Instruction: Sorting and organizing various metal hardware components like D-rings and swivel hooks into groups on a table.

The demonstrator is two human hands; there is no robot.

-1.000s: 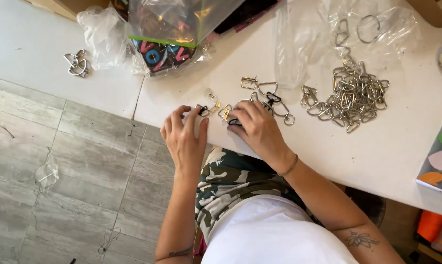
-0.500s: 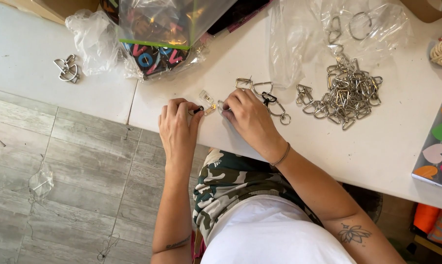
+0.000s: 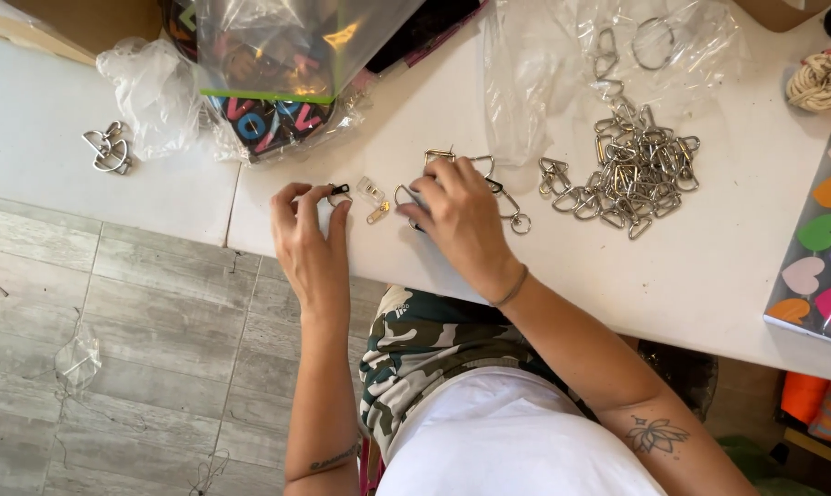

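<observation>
1. Table (image 3: 709,276), white, fills the upper view; everything below is placed relative to it.
2. Clear plastic bag (image 3: 287,55) of colourful pieces lies at the table's far edge.
3. Pile of silver metal clasps (image 3: 631,170) sits right of the table's middle.
4. Right hand (image 3: 461,225), near the table's front edge, presses curled fingers onto a silver clasp (image 3: 406,195).
5. Left hand (image 3: 310,239), just beside it, pinches a small black clip (image 3: 339,191).
</observation>
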